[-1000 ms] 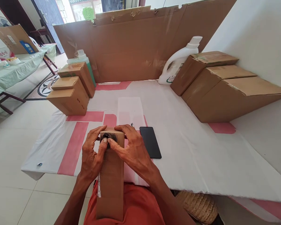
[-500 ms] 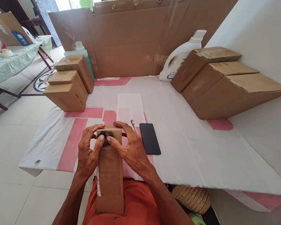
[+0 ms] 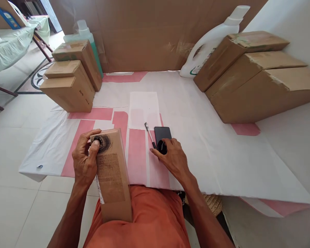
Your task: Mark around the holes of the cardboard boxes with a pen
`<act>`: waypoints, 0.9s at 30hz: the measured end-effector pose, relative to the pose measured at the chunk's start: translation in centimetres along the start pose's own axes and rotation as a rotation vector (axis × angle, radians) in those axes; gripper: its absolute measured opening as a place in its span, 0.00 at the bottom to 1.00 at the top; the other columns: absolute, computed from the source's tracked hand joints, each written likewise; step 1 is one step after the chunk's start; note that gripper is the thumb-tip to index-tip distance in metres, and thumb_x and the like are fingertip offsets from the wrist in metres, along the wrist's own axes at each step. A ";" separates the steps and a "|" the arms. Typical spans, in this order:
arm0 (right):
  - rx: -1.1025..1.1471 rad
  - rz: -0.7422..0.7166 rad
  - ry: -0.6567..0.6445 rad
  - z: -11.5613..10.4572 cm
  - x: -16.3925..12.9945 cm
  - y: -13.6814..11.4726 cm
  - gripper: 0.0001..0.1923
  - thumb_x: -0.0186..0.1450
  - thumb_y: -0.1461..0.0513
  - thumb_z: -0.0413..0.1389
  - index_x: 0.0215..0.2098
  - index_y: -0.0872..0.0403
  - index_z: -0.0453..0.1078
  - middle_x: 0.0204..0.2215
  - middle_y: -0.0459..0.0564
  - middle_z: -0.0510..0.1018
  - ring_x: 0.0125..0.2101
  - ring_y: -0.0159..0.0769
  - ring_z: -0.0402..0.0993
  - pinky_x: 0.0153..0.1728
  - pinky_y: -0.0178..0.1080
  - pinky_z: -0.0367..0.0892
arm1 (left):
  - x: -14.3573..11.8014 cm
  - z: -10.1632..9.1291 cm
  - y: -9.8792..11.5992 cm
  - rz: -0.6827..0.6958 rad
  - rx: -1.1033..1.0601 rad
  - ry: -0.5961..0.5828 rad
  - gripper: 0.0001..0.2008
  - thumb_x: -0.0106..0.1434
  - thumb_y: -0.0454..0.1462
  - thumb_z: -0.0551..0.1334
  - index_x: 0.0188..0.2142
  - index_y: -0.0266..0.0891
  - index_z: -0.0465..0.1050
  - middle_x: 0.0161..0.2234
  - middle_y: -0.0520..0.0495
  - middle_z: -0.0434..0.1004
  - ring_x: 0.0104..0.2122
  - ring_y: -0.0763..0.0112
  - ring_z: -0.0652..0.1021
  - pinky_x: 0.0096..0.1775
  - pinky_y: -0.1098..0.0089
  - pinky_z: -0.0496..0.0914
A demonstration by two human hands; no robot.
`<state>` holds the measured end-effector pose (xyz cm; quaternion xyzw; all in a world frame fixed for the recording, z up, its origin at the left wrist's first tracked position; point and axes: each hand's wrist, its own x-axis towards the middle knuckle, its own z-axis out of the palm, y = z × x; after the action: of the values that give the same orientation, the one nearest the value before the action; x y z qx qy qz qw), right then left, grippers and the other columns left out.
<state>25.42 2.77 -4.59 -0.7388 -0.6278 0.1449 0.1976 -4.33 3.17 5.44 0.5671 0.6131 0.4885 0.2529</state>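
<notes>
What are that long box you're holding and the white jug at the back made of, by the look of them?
The long box in the left hand looks like plain brown cardboard: matt, with folded edges and a dark scribbled smudge near its far end. The white jug seems to be moulded plastic, smooth with a slight sheen, a built-in handle and a cap. Neither can be confirmed by sight alone.

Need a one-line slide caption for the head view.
Left hand steadies a cardboard box on the lap; right hand reaches the phone beside a pen.
</notes>
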 end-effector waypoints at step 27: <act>1.140 0.118 -0.107 -6.2 2.1 -5.0 0.19 0.65 0.48 0.66 0.35 0.48 0.64 0.28 0.45 0.83 0.22 0.36 0.80 0.22 0.35 0.70 | 0.0 2.2 1.6 0.173 -0.064 -0.192 0.20 0.73 0.46 0.61 0.60 0.45 0.75 0.58 0.43 0.78 0.56 0.55 0.77 0.54 0.59 0.72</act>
<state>24.27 4.82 3.34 -0.5410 -0.4175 0.5084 0.5240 -1.70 3.68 6.03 0.6537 0.5188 0.4714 0.2853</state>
